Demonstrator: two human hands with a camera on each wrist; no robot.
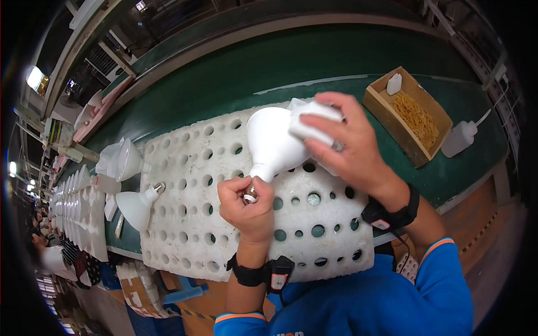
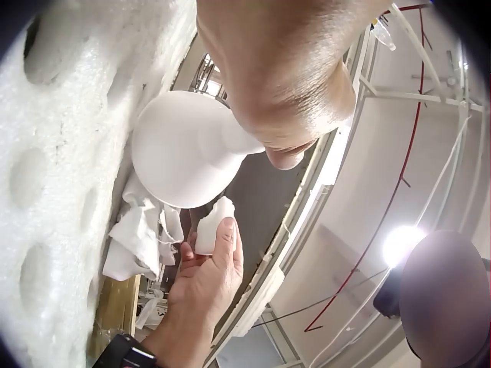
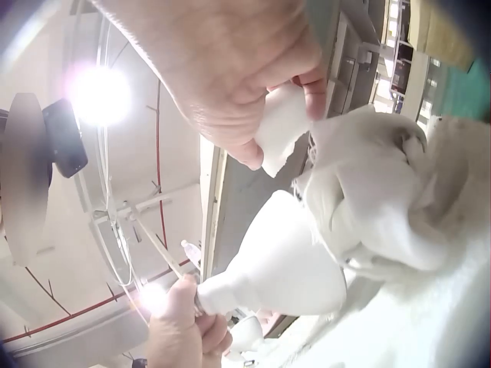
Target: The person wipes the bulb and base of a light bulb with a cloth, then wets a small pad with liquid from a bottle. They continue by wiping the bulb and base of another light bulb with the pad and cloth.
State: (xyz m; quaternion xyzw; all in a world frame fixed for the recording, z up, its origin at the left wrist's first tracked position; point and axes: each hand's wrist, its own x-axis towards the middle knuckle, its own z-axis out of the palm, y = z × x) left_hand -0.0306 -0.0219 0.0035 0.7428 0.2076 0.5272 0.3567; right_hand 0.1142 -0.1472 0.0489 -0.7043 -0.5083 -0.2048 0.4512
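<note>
A white cone-shaped lamp (image 1: 272, 140) is held over the foam board, its narrow metal base toward the person. Fingers of the left hand (image 1: 246, 207) grip that base. A white block (image 1: 316, 124) is pinched by the right hand (image 1: 353, 145) beside the lamp's wide end. In the left wrist view the right hand (image 2: 205, 287) holds the block (image 2: 215, 226) just off the lamp (image 2: 188, 149). White cloth (image 3: 376, 192) bunches near the lamp (image 3: 280, 261) in the right wrist view, below the block (image 3: 282, 126).
The foam board (image 1: 193, 162) with rows of holes lies on the green table (image 1: 224, 73). Other white lamps (image 1: 134, 210) stand at its left. A wooden box (image 1: 412, 117) of yellowish bands and a squeeze bottle (image 1: 460, 138) are at the right. Farther left, people sit beside rows of lamps.
</note>
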